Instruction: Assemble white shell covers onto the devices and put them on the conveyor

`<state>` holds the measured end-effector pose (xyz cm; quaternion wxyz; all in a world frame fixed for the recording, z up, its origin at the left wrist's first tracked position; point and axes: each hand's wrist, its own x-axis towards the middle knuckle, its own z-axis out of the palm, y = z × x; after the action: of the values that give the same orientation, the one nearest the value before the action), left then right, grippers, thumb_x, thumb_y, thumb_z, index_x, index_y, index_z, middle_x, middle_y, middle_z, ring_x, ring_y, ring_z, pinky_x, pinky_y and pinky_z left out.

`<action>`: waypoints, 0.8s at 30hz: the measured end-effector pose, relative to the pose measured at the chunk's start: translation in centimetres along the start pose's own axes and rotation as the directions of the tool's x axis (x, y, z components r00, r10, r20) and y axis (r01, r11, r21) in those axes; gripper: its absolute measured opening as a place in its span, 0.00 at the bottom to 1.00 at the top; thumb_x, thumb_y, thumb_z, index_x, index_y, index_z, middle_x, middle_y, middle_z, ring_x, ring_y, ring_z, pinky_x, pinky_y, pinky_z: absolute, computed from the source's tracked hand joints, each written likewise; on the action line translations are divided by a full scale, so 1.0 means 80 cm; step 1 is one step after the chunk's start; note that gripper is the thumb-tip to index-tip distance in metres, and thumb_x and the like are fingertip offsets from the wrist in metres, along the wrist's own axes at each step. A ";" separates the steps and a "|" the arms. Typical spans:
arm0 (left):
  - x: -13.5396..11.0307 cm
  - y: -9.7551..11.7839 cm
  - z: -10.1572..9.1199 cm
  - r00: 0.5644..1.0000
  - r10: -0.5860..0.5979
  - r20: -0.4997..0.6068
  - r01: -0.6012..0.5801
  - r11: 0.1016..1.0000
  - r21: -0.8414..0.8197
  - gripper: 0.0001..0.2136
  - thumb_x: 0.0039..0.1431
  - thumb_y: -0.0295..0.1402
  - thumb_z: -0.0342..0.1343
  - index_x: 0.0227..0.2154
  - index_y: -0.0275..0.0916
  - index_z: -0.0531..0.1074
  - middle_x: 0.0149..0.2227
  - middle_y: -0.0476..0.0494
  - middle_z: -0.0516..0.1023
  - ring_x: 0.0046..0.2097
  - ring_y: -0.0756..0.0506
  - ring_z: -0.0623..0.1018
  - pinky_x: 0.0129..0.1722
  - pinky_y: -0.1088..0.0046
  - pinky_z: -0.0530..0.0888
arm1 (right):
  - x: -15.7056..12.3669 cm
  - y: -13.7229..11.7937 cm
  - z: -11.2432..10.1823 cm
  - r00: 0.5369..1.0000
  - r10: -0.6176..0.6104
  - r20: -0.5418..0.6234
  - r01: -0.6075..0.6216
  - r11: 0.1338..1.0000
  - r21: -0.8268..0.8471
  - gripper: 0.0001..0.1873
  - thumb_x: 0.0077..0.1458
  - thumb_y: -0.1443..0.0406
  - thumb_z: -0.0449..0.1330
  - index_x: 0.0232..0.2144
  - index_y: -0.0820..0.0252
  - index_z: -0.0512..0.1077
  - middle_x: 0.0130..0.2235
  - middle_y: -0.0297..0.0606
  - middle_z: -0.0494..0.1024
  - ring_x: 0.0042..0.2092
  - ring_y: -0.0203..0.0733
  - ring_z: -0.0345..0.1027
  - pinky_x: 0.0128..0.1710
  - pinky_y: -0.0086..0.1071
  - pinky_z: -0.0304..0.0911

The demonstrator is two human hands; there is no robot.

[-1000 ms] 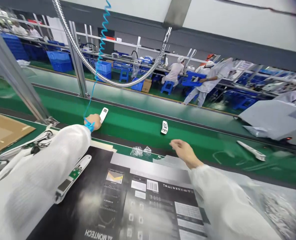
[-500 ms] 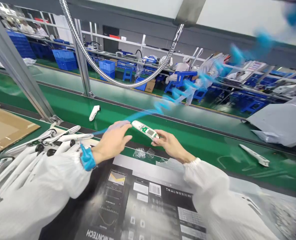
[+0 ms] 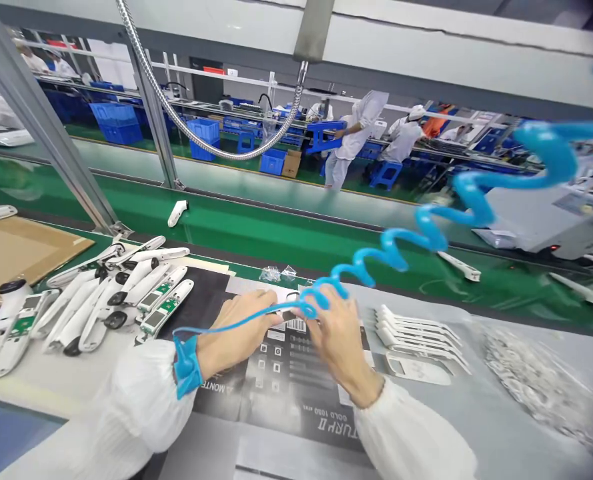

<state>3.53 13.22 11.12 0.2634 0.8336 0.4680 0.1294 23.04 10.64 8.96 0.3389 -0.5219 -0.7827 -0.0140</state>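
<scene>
Both hands are working close together on a black printed carton (image 3: 281,393), the left hand (image 3: 233,327) wearing a blue wrist strap (image 3: 187,367) and the right hand (image 3: 339,340) pressing in beside it, with whatever they're handling hidden by the fingers. A blue coiled cord (image 3: 429,223) is looping up across the view, white device casings with green circuit boards (image 3: 163,310) are lying to the left, and white plastic shells (image 3: 416,337) are sitting stacked to the right. Beyond the green conveyor belt (image 3: 276,233), a co-worker in a white suit (image 3: 356,137) is standing at the far line.

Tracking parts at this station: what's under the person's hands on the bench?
A black printed packaging sheet with a barcode label. The patch directly under the left hand and right hand stays hidden.
</scene>
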 end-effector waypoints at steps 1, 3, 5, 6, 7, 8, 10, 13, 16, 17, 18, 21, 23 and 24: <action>-0.005 0.000 0.004 1.000 -0.026 -0.002 0.026 1.000 -0.008 0.06 0.66 0.37 0.48 0.37 0.44 0.68 0.38 0.47 0.77 0.39 0.42 0.77 0.31 0.71 0.62 | -0.008 -0.008 0.002 0.999 -0.042 0.010 0.042 0.998 -0.049 0.08 0.64 0.69 0.54 0.34 0.53 0.71 0.37 0.34 0.78 0.40 0.43 0.67 0.44 0.42 0.52; -0.014 -0.009 0.014 0.990 -0.139 -0.036 0.137 0.989 -0.053 0.07 0.64 0.37 0.49 0.35 0.43 0.68 0.36 0.45 0.78 0.38 0.41 0.77 0.31 0.70 0.62 | -0.021 -0.021 0.004 0.992 -0.084 0.096 0.088 0.995 -0.036 0.11 0.62 0.73 0.52 0.32 0.53 0.68 0.34 0.32 0.78 0.39 0.42 0.66 0.44 0.42 0.50; -0.022 -0.027 0.025 0.948 -0.306 -0.086 0.285 0.938 -0.199 0.08 0.64 0.39 0.48 0.33 0.42 0.68 0.32 0.44 0.77 0.33 0.42 0.77 0.30 0.70 0.64 | -0.027 -0.026 0.009 0.979 -0.050 0.200 0.035 0.996 0.078 0.12 0.60 0.75 0.50 0.30 0.54 0.65 0.32 0.32 0.75 0.36 0.41 0.65 0.43 0.41 0.50; -0.025 -0.038 0.030 0.918 -0.384 -0.098 0.336 0.885 -0.322 0.10 0.63 0.41 0.48 0.33 0.41 0.68 0.31 0.45 0.76 0.30 0.44 0.77 0.29 0.71 0.65 | -0.024 -0.024 0.013 0.973 -0.002 0.232 -0.028 0.992 0.127 0.12 0.59 0.75 0.48 0.30 0.55 0.63 0.31 0.32 0.74 0.35 0.40 0.64 0.42 0.40 0.51; -0.028 -0.048 0.036 0.891 -0.444 -0.093 0.357 0.813 -0.460 0.11 0.63 0.43 0.48 0.34 0.41 0.67 0.30 0.46 0.75 0.28 0.45 0.76 0.28 0.71 0.67 | -0.016 -0.017 0.019 0.964 0.071 0.254 -0.112 0.982 0.151 0.11 0.59 0.75 0.47 0.30 0.55 0.61 0.30 0.32 0.72 0.33 0.40 0.62 0.40 0.38 0.52; -0.031 -0.058 0.040 0.871 -0.485 -0.071 0.356 0.726 -0.589 0.13 0.61 0.46 0.49 0.35 0.40 0.67 0.29 0.47 0.73 0.25 0.46 0.75 0.27 0.71 0.68 | -0.004 -0.007 0.028 0.951 0.153 0.269 -0.198 0.969 0.148 0.11 0.60 0.74 0.45 0.30 0.55 0.60 0.30 0.33 0.71 0.32 0.40 0.62 0.39 0.37 0.53; -0.035 -0.071 0.047 0.854 -0.521 -0.008 0.337 0.564 -0.754 0.18 0.57 0.50 0.51 0.36 0.39 0.66 0.26 0.49 0.71 0.24 0.47 0.73 0.24 0.72 0.69 | 0.029 0.021 0.052 0.910 0.304 0.281 -0.341 0.936 0.091 0.10 0.63 0.70 0.44 0.30 0.55 0.59 0.30 0.34 0.70 0.33 0.41 0.61 0.36 0.36 0.54; -0.039 -0.076 0.050 0.852 -0.521 0.051 0.333 0.463 -0.821 0.21 0.54 0.52 0.55 0.39 0.37 0.67 0.26 0.51 0.70 0.24 0.48 0.72 0.24 0.72 0.70 | 0.076 0.065 0.095 0.863 0.402 0.304 -0.423 0.906 0.001 0.09 0.62 0.67 0.49 0.28 0.56 0.63 0.31 0.36 0.72 0.37 0.45 0.64 0.40 0.38 0.54; -0.043 -0.075 0.049 0.867 -0.497 0.028 0.299 0.475 -0.827 0.20 0.55 0.50 0.55 0.41 0.37 0.67 0.32 0.48 0.71 0.26 0.50 0.71 0.26 0.73 0.70 | 0.092 0.078 0.117 0.855 0.400 0.330 -0.414 0.910 -0.031 0.08 0.60 0.68 0.54 0.29 0.58 0.69 0.36 0.39 0.75 0.43 0.48 0.66 0.45 0.43 0.53; -0.044 -0.075 0.048 0.874 -0.485 0.014 0.286 0.492 -0.822 0.19 0.57 0.48 0.55 0.41 0.38 0.68 0.34 0.48 0.71 0.27 0.50 0.71 0.27 0.73 0.71 | 0.090 0.073 0.118 0.862 0.380 0.335 -0.398 0.917 -0.017 0.07 0.61 0.68 0.54 0.31 0.57 0.70 0.39 0.39 0.75 0.45 0.48 0.66 0.47 0.43 0.52; -0.045 -0.075 0.048 0.881 -0.474 0.003 0.278 0.511 -0.813 0.17 0.58 0.47 0.54 0.41 0.38 0.68 0.36 0.47 0.72 0.28 0.50 0.72 0.28 0.73 0.71 | 0.085 0.065 0.115 0.881 0.334 0.334 -0.362 0.932 0.022 0.07 0.62 0.66 0.53 0.34 0.55 0.72 0.42 0.38 0.76 0.47 0.47 0.65 0.48 0.43 0.52; -0.044 -0.075 0.049 0.891 -0.453 -0.029 0.265 0.571 -0.777 0.14 0.60 0.44 0.53 0.41 0.40 0.68 0.38 0.46 0.73 0.31 0.49 0.72 0.29 0.73 0.72 | 0.066 0.030 0.096 0.952 0.064 0.299 -0.128 0.972 0.199 0.07 0.64 0.60 0.56 0.42 0.50 0.73 0.45 0.35 0.76 0.48 0.44 0.66 0.51 0.42 0.52; -0.041 -0.075 0.052 0.896 -0.442 -0.035 0.266 0.600 -0.754 0.13 0.60 0.44 0.52 0.40 0.40 0.69 0.37 0.46 0.74 0.30 0.49 0.72 0.29 0.73 0.72 | 0.054 0.008 0.084 0.958 -0.129 0.255 0.072 0.973 0.220 0.06 0.63 0.58 0.58 0.41 0.48 0.74 0.45 0.34 0.77 0.47 0.43 0.66 0.54 0.44 0.49; -0.038 -0.076 0.055 0.900 -0.434 -0.027 0.269 0.604 -0.750 0.13 0.60 0.44 0.53 0.39 0.40 0.69 0.37 0.46 0.74 0.30 0.49 0.73 0.28 0.73 0.71 | 0.050 0.000 0.080 0.948 -0.192 0.254 0.147 0.972 0.185 0.05 0.63 0.60 0.58 0.39 0.48 0.74 0.43 0.33 0.78 0.46 0.43 0.66 0.56 0.45 0.46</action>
<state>-0.38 11.79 4.19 0.5438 0.5305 0.5568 0.3360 18.82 16.24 6.24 0.2684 -0.4200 -0.8620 0.0922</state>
